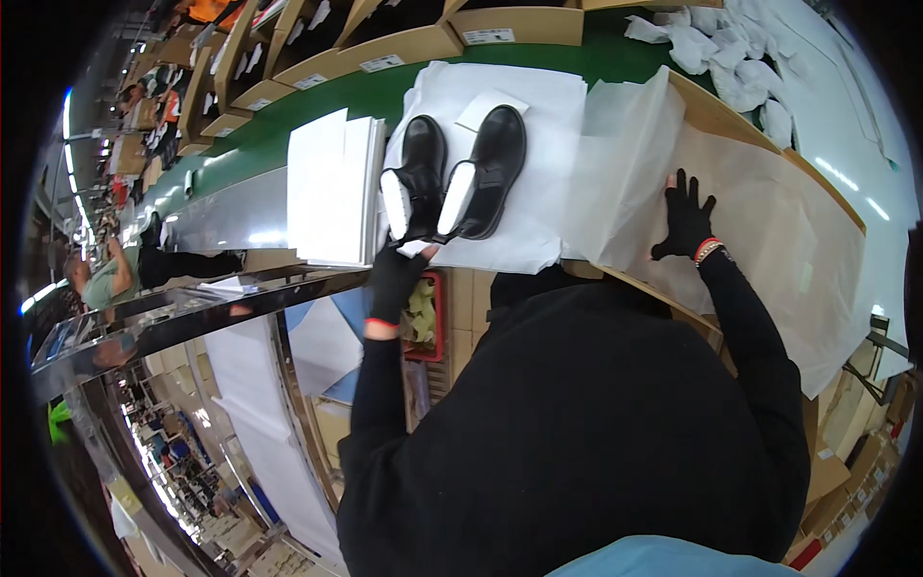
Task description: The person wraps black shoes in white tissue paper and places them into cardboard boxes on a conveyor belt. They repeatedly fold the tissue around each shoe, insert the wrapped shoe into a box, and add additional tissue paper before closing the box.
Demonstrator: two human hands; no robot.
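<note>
Two black shoes stand side by side on white paper sheets (553, 212), toes pointing away from me, white stuffing showing in their openings. My left hand (392, 279), in a black glove with bare fingertips, is closed at the heel of the left shoe (423, 144); the grip is partly hidden. The right shoe (495, 154) stands just beside it. My right hand (686, 219), gloved the same way, lies with fingers spread on thin translucent tissue paper (779, 231) that lines an open cardboard box (836, 197).
A stack of white sheets (327, 192) lies left of the shoes. Open cardboard boxes (413, 53) line the far side of the green bench (370, 91). Crumpled white paper (735, 58) lies at the far right. Below the bench is a red bin (440, 317). Another person (115, 274) is at the left.
</note>
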